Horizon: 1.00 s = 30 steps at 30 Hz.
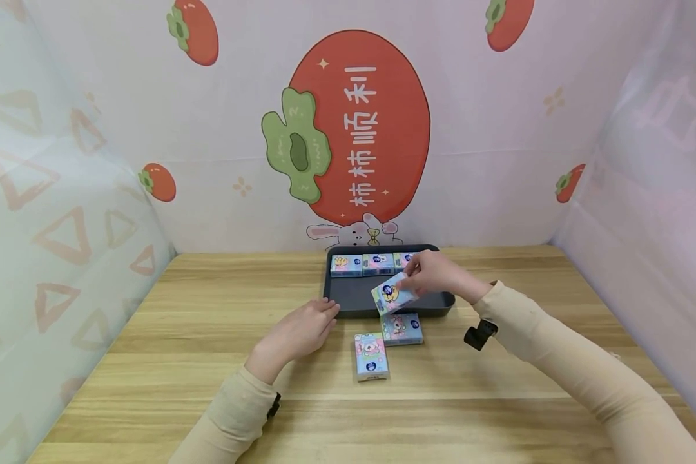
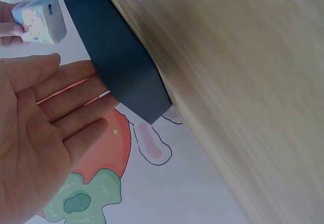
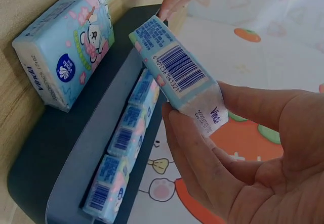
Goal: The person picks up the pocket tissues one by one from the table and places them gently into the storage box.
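pinching vinda pack [image 1: 388, 296] in r hand [image 1: 435, 274], tilted over dark tray [image 1: 350, 293] nr front rim; "vinda" + barcode legible on it. l hand [image 1: 301, 328] fingers straight, tips touching tray's l front corner. hands apart. tray has 3 packs [image 1: 377, 263] in row along back. 2 more packs [image 1: 371, 357] on surface [image 1: 238, 277] in front. backdrop [image 1: 470, 129] reads 柿柿顺利.
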Available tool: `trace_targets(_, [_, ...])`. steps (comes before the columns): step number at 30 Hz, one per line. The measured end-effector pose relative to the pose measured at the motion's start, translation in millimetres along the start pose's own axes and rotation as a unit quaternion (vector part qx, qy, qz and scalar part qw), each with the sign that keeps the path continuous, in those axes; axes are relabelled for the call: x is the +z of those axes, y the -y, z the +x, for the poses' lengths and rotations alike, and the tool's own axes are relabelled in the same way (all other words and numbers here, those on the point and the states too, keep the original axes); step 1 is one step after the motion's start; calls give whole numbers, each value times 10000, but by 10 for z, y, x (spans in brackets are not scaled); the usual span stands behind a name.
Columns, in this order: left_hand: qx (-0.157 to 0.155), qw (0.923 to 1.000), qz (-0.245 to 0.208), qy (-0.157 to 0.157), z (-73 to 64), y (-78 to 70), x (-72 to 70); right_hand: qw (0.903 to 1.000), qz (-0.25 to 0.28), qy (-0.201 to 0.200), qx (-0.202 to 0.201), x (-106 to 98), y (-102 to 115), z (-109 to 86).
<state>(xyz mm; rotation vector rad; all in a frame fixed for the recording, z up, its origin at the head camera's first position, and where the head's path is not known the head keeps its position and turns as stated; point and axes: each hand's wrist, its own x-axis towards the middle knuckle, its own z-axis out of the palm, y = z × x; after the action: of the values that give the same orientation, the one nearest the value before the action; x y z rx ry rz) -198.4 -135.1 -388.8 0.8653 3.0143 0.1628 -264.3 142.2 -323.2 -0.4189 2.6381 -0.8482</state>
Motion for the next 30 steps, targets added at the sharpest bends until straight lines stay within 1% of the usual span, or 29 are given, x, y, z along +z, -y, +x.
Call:
trace_targets(4, [-26,10000,-6,23,0,-2,-5,9998,133,11,119,-3,-30,75])
trace_targets(13, [-54,10000,-30,33,0,-4,-8,9979,341,17,558,2,-71,207])
trace_targets(24, [7,10000,13,-4,-7,-8,-14,9972,382,-53,644,56,-70,347])
trace_targets(30, [-74,10000,12,37,-2,-3,-8,9964,565,-36,625,106,-79,444])
